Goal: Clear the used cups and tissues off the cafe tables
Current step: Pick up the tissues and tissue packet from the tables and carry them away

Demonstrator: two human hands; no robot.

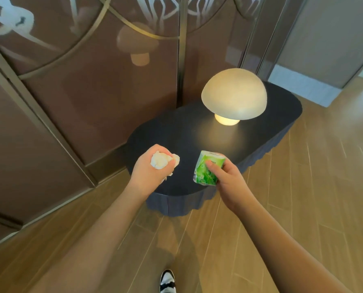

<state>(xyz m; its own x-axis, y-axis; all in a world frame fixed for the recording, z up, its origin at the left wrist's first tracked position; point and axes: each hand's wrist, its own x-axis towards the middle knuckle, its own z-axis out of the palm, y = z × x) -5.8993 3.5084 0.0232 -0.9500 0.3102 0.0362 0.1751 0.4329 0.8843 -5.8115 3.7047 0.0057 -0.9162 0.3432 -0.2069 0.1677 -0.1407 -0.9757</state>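
Observation:
My left hand (149, 172) grips a crumpled white tissue (160, 162) above the near left end of a dark oval table (176, 134). My right hand (227, 176) holds a green tissue pack (207, 171), thumb across its front, over the table's near edge. Both hands hover just above the tabletop.
A lit mushroom-shaped lamp (233, 94) stands on the far half of the table. Brown wall panels with metal trim (81, 92) rise close behind and to the left. Wooden floor (303, 187) surrounds the table. My shoe (167, 281) shows at the bottom.

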